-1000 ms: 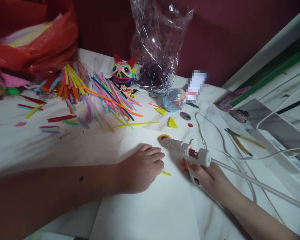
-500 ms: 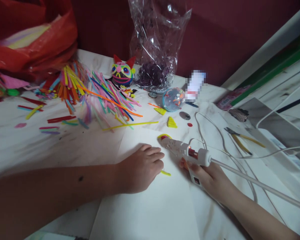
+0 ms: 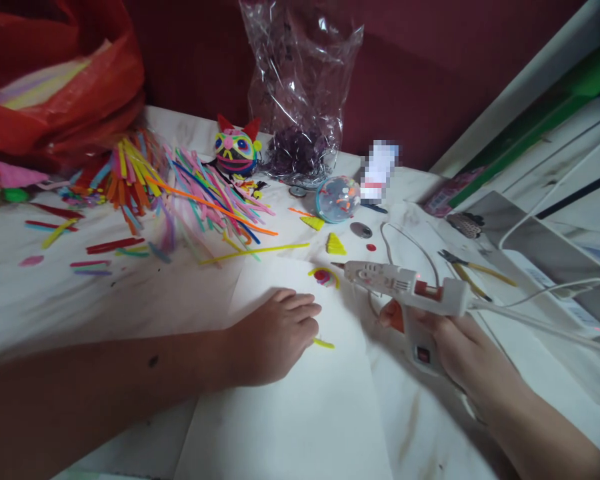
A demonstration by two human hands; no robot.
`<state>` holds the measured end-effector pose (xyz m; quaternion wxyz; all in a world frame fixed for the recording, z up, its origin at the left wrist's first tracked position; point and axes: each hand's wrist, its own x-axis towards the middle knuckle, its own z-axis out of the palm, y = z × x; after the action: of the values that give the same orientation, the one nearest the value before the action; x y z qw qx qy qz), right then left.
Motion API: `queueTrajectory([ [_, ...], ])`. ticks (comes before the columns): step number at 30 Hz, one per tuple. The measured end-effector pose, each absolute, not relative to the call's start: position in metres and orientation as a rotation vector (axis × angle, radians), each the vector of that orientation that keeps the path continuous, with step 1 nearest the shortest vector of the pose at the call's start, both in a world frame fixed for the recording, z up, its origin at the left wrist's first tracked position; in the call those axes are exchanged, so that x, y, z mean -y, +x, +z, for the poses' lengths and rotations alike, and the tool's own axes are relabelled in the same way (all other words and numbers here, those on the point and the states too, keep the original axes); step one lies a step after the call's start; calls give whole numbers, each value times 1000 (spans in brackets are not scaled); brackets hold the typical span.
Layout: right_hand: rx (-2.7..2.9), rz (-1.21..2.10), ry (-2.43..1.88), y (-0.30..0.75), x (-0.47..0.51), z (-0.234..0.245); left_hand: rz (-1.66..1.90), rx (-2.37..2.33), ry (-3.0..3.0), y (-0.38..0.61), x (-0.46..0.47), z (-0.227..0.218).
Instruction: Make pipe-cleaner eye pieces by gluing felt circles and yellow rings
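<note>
My right hand (image 3: 453, 333) is closed round the handle of a white hot glue gun (image 3: 395, 283), its nozzle pointing left. Just off the nozzle tip, a small ring piece of yellow and pink pipe cleaner (image 3: 324, 277) lies on a white sheet of paper (image 3: 285, 420). My left hand (image 3: 277, 337) rests palm down on that sheet, fingers curled together. From under its index finger sticks a short yellow pipe cleaner piece (image 3: 324, 344); the thumb and the grip itself are hidden.
Pipe cleaners (image 3: 215, 193) lie heaped beside a red plastic bag (image 3: 65, 113). Farther back are a decorated ball with red ears (image 3: 236, 150), a clear bag (image 3: 305, 100) and a clear dome (image 3: 337, 199). Pliers (image 3: 480, 270) and a white cable (image 3: 420, 243) lie right.
The glue gun has moved right and back from the ring piece, uncovering it. My left hand keeps its place on the paper. The whole view has shifted slightly.
</note>
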<state>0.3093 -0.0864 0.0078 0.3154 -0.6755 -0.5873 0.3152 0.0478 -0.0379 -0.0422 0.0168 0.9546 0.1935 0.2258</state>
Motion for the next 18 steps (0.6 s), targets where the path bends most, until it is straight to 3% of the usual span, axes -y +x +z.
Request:
queueTrajectory([
  [6,1781,979,-1722,299,86,11,710,-593,2964,47,37,-41],
  [18,1809,920,-1773,293,83,-1,705,-604,2997,48,37,-41],
])
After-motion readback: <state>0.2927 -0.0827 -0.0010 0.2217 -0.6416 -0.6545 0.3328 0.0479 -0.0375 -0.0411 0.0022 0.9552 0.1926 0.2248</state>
